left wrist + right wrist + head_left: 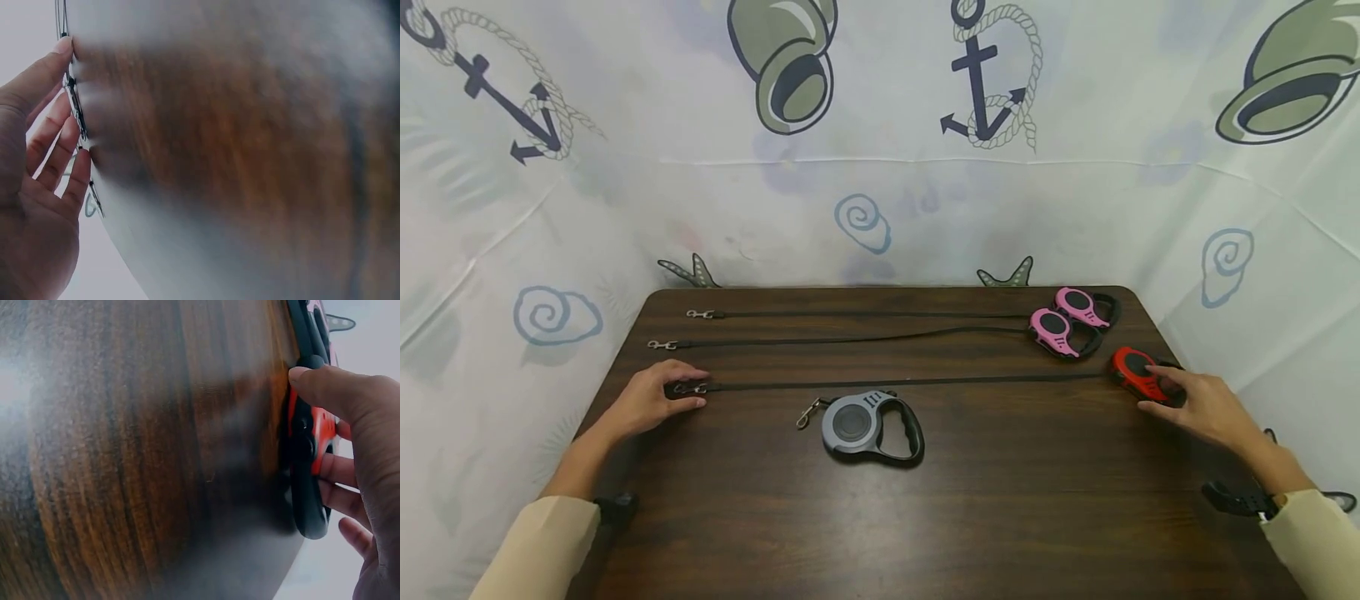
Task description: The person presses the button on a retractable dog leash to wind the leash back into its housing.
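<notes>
A red and black retractable leash [1135, 372] lies at the right of the brown table, its black cord [910, 382] stretched left to a metal clip [691, 388]. My left hand [651, 400] is at that clip, thumb on the near side and fingers on the far side, with the clip showing between them. At the other end, my right hand [1206, 408] touches the red leash, fingers over its top and thumb along its near side. The right wrist view shows those fingers against the red casing [324, 428]. In front of the cord lies a grey retractable leash [853, 423], its clip at its left.
Two pink retractable leashes [1051, 331] lie side by side at the far right, their cords stretched left to metal clips [662, 344]. White printed cloth [895, 217] hangs behind and at both sides of the brown table [925, 533].
</notes>
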`<state>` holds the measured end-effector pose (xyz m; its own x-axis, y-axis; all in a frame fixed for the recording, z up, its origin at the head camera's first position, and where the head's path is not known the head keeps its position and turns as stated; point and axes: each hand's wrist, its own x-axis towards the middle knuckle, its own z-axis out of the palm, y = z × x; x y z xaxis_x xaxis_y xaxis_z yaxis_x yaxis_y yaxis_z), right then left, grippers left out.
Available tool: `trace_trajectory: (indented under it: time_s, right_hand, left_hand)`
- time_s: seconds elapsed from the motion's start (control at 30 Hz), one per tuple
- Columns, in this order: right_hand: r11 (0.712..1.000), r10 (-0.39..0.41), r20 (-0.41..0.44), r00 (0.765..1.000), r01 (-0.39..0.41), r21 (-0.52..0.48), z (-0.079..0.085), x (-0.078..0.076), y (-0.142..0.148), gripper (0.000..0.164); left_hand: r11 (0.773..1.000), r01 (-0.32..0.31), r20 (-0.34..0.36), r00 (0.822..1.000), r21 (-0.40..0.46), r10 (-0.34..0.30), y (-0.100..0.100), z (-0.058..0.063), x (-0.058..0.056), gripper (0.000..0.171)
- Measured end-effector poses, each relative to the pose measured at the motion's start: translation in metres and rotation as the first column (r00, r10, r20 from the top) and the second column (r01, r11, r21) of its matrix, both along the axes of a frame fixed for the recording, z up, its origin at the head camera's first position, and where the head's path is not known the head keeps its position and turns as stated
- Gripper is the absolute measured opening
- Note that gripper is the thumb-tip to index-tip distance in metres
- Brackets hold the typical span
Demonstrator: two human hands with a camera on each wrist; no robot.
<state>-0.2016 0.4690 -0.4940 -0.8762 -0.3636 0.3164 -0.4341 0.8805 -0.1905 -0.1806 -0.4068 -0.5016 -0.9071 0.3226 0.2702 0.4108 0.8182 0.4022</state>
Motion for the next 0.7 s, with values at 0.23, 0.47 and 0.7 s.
trace_trajectory:
  time_s: [0.23, 0.47, 0.7]
  right_hand:
    - [0.999, 0.032, -0.1, 0.994, -0.03, 0.019, -0.0051, -0.0026, 0.0011, 0.07]
    - [1.0, 0.026, -0.086, 0.996, -0.025, 0.009, -0.0069, -0.0056, 0.0003, 0.072]
    - [0.999, 0.038, -0.096, 0.995, -0.039, -0.008, -0.0085, -0.0079, 0.0002, 0.072]
  left_hand:
    - [1.0, -0.011, 0.012, 1.0, -0.007, 0.012, 0.0038, -0.0022, -0.0058, 0.036]
    - [1.0, -0.026, 0.047, 0.999, -0.009, 0.026, 0.0052, -0.0012, -0.0089, 0.028]
    - [1.0, -0.016, 0.025, 1.0, -0.016, 0.016, 0.0054, 0.0002, -0.0107, 0.026]
